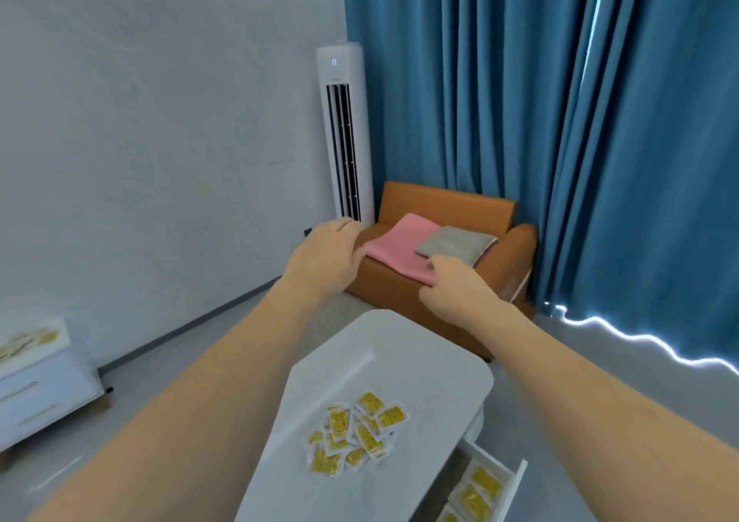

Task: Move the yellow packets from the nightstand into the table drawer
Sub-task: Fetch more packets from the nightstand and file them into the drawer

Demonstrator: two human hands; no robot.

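Observation:
A heap of several yellow packets lies on the white table below my arms. The table drawer stands open at the lower right, with more yellow packets inside it. Far left is the white nightstand, with a few yellow packets on its top. Both my arms reach forward above the table's far end. My left hand is in the air with relaxed fingers and holds nothing. My right hand is beside it, fingers curled under, with nothing visible in it.
An orange armchair with a pink cloth and a grey cloth stands beyond the table. A tall white air conditioner is in the corner beside blue curtains. Grey floor lies between nightstand and table.

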